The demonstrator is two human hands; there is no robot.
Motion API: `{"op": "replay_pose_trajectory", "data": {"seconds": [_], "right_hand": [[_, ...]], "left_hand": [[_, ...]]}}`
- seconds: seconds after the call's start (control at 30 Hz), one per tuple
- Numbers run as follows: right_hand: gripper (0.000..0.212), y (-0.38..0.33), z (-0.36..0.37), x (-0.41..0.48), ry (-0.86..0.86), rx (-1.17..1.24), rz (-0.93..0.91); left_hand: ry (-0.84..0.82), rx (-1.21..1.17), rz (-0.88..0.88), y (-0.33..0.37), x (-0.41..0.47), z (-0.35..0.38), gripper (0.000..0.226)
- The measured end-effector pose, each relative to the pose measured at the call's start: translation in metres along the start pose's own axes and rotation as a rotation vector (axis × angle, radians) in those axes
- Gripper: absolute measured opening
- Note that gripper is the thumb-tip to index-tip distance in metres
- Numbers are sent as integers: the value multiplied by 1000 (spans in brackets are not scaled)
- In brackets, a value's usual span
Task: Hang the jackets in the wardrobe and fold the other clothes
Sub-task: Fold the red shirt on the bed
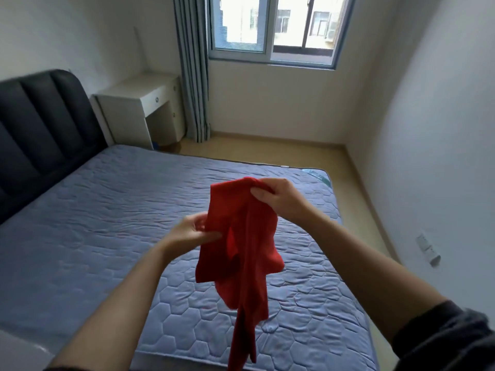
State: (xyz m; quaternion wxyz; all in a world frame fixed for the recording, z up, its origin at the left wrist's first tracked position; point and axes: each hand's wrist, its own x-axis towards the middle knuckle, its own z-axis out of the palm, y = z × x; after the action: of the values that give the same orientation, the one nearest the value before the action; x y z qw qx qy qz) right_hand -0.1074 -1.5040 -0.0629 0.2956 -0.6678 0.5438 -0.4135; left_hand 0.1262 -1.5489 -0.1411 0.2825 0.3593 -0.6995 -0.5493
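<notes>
- Above the quilted blue mattress, you hold a red garment in the air with both hands; it hangs crumpled, and its long lower end trails down toward the bottom edge of the view.
- Your right hand is the higher one: its fingers and thumb curl over and pinch the garment's top edge.
- Your left hand sits lower and to the left, its thumb and fingers pinching the cloth at the garment's left side.
- What kind of garment it is cannot be told from the bunched folds.
- A dark sleeve is pushed up on your right arm, leaving the forearm bare.
- The bed's dark padded headboard stands at the left, against the wall.
- A white desk with drawers stands just beyond the headboard, beside a grey-blue curtain.
- That curtain hangs at the left edge of a window in the far wall.
- On the right wall, low down, sits a white wall socket.
</notes>
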Motion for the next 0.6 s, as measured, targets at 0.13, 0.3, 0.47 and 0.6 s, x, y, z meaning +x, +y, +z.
{"op": "replay_pose_trajectory", "data": {"seconds": [0.13, 0.3, 0.47, 0.6], "right_hand": [[15, -8, -23, 1, 78, 119, 21], [19, -14, -52, -5, 185, 183, 26], [16, -4, -86, -17, 291, 189, 122], [19, 16, -107, -34, 393, 238, 268]], "left_hand": [[-73, -19, -147, -24, 3, 26, 37], [14, 56, -185, -34, 25, 63, 10], [315, -237, -226, -21, 54, 70, 14], [460, -538, -132, 16, 66, 48, 27]]}}
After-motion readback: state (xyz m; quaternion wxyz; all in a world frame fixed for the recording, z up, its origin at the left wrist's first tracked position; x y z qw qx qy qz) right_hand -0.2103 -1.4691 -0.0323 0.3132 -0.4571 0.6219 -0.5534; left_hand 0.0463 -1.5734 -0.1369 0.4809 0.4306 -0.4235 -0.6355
